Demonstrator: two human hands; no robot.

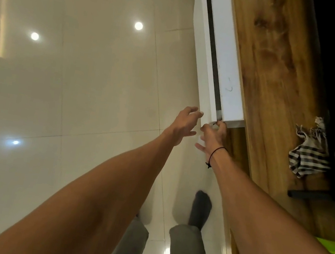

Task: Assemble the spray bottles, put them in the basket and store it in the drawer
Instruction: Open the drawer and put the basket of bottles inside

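A white drawer (209, 52) runs along the front of a wooden-topped cabinet (279, 78), with a narrow dark gap showing between its front panel and a second white panel (228, 55). My right hand (213, 138) touches the near corner of the drawer with its fingers spread. My left hand (184, 125) hovers just left of that corner, fingers apart and holding nothing. No spray bottles or basket are in view.
A striped black-and-white cloth (307, 153) lies on the wooden top at the right. A bright green object (334, 247) shows at the right edge. Glossy cream floor tiles (69, 89) fill the left. My legs and a socked foot (200, 206) are below.
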